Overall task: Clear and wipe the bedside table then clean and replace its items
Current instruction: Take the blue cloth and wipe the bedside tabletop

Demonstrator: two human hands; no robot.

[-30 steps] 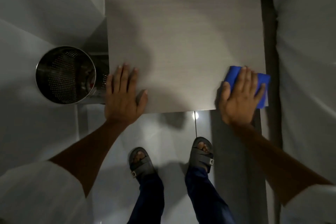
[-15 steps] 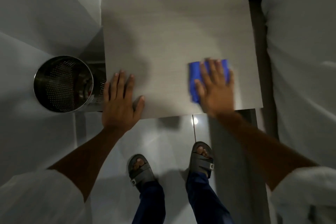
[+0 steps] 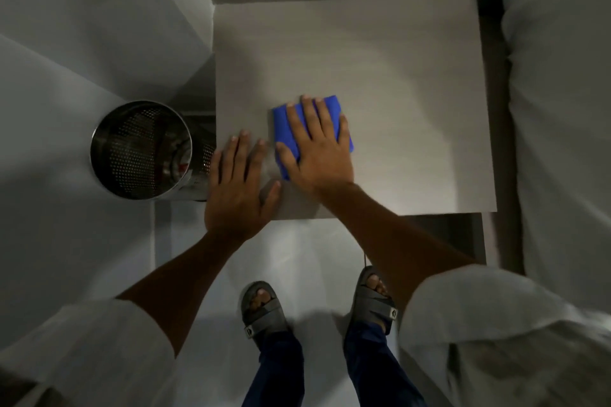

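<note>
The bedside table (image 3: 380,59) has a pale, bare top seen from above. My right hand (image 3: 315,148) lies flat with fingers spread, pressing a folded blue cloth (image 3: 284,124) onto the table near its front left. My left hand (image 3: 239,181) rests flat and open on the table's front left corner, close beside the cloth, holding nothing. No other items stand on the table top.
A perforated steel bin (image 3: 142,148) stands on the floor against the table's left side. A bed with white sheets (image 3: 562,109) runs along the right. Walls close in behind and to the left. My sandalled feet (image 3: 264,310) stand on the glossy floor in front.
My right hand has slid the blue cloth leftward across the table, from the front right corner to near my left hand. The left hand has stayed at the front left corner.
</note>
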